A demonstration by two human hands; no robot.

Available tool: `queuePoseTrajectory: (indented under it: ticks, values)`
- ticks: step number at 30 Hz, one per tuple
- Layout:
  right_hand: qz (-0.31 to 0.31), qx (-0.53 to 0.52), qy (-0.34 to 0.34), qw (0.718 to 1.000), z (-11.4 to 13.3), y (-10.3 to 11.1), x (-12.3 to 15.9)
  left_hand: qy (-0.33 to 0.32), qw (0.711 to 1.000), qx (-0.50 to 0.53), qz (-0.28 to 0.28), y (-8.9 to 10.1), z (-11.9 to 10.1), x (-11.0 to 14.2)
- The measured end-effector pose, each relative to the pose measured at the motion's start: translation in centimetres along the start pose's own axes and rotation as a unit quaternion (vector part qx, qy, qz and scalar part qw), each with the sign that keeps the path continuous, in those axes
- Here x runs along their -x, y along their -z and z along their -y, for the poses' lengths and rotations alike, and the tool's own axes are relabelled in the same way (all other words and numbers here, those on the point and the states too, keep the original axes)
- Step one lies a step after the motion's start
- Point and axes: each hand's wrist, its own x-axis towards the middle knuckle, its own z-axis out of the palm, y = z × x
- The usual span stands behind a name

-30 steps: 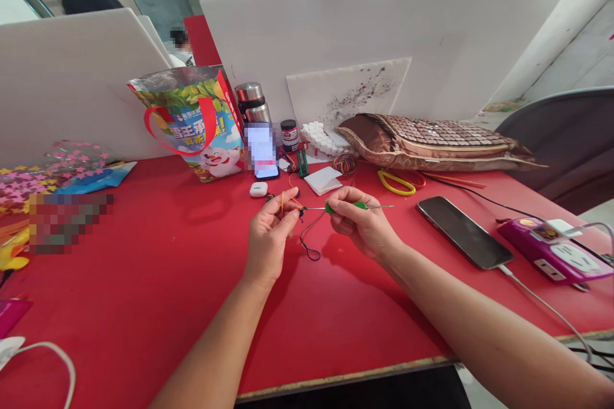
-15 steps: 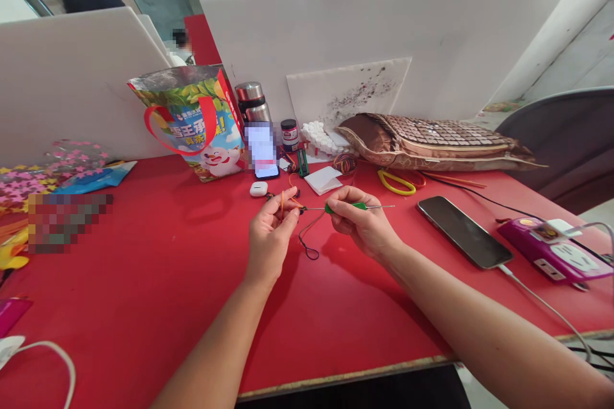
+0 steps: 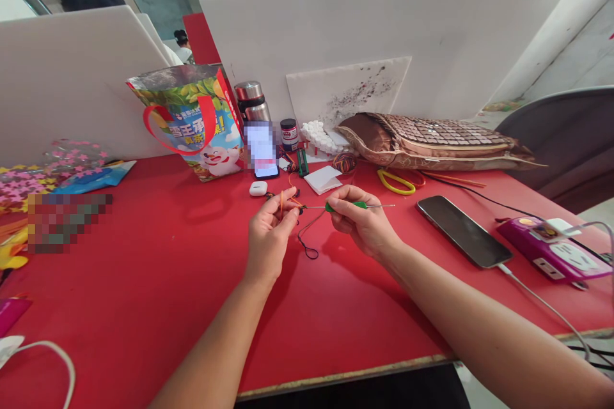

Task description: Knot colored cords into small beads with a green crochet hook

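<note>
My right hand (image 3: 364, 220) is closed around the green handle of a crochet hook (image 3: 359, 204). A thin metal shaft sticks out of each end of the handle. The left shaft tip meets a small dark knotted piece of yarn (image 3: 302, 209) at my left fingertips. My left hand (image 3: 269, 236) pinches this piece between thumb and fingers, while orange yarn (image 3: 282, 202) passes around a raised finger. Between the hands a thin strand hangs down, ending in a dark loop (image 3: 311, 253) above the red table (image 3: 192, 307). The exact stitches are too small to make out.
Behind my hands are an earbud case (image 3: 258, 188), a propped phone (image 3: 266, 166), folded paper (image 3: 323, 179) and a multicoloured yarn ball (image 3: 344, 163). To the right lie yellow-handled scissors (image 3: 396, 183), a charging phone (image 3: 463, 230) and a purple power strip (image 3: 551, 252). A printed bag (image 3: 192, 128) stands back left.
Both hands stay nearly where they were, with the hook still at the yarn piece. The hanging dark loop has shifted slightly left and up.
</note>
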Motion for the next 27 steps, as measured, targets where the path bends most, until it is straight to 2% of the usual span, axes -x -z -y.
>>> queuePoseTrajectory:
  ticks: [13, 20, 27]
  values:
    - [-0.016, 0.007, 0.026, 0.999, 0.17, -0.14, 0.01, 0.001, 1.0, -0.015, -0.015, -0.13, -0.09, 0.06]
    - [0.003, 0.007, 0.014, 1.0, -0.01, 0.01, -0.07, 0.004, 1.0, -0.004, -0.018, -0.09, -0.07, -0.1]
    - [-0.002, 0.006, 0.011, 1.0, 0.01, -0.07, 0.0, -0.006, 1.0, -0.019, -0.013, -0.13, -0.26, 0.19]
